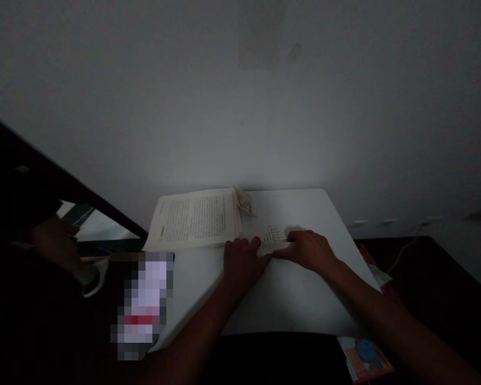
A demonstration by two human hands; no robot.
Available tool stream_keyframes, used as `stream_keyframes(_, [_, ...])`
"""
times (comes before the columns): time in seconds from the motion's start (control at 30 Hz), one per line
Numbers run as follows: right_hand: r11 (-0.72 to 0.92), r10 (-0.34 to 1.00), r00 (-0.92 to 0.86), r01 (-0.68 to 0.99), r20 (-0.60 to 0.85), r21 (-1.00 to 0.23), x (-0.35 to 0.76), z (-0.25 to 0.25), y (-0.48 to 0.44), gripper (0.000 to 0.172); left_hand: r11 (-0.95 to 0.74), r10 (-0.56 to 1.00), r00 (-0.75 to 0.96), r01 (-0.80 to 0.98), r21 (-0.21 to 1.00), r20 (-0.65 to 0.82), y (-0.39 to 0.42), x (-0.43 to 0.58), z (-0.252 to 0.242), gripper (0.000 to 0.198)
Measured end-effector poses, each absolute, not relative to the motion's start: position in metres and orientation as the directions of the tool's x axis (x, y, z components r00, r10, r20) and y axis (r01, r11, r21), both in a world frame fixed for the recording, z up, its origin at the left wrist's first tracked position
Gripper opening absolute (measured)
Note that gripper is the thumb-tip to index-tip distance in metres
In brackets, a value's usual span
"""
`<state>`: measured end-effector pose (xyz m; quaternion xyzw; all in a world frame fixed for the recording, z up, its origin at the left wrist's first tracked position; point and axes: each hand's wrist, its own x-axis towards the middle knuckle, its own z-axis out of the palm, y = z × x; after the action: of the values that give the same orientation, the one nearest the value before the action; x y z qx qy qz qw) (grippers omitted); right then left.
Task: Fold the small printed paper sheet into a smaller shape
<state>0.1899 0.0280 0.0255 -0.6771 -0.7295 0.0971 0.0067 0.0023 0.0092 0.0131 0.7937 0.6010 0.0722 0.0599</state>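
A small folded piece of printed paper (pixel 273 235) is between my hands on the white table. My right hand (pixel 310 250) pinches its right side between thumb and fingers. My left hand (pixel 242 263) has its fingers curled and its thumb pressed at the paper's near left edge; part of the paper is hidden by the fingers. Left of it lies an open book (pixel 192 219), printed pages up, close to my left fingers. Another crumpled or folded printed paper (pixel 245 203) rests at the book's right edge.
The white table (pixel 324 305) stands against a pale wall (pixel 184 107). A pixelated phone-like object (pixel 146 305) is at its left edge. Another person's bare leg (pixel 60 248) and sandal (pixel 96 278) show at left. Colourful printed items (pixel 366 358) lie below on the right.
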Motion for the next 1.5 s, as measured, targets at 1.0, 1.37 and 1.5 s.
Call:
stream_keyframes(1.0, [0.000, 0.996, -0.046, 0.859, -0.077, -0.512, 0.267, 0.007, 0.019, 0.032, -0.086, 0.972, 0.171, 0.898, 0.431, -0.162, 0.017, -0.032, 0.032, 0.026])
stream_keyframes(1.37, [0.008, 0.981, -0.123, 0.801, -0.152, -0.598, 0.268, 0.016, 0.021, 0.021, -0.222, 0.948, 0.299, 0.863, 0.454, -0.107, 0.018, -0.042, 0.024, 0.022])
stream_keyframes(1.5, [0.130, 0.978, -0.202, 0.793, -0.056, -0.596, 0.265, 0.017, 0.018, 0.026, -0.297, 0.941, 0.336, 0.882, 0.366, -0.045, 0.014, -0.033, 0.025, 0.026])
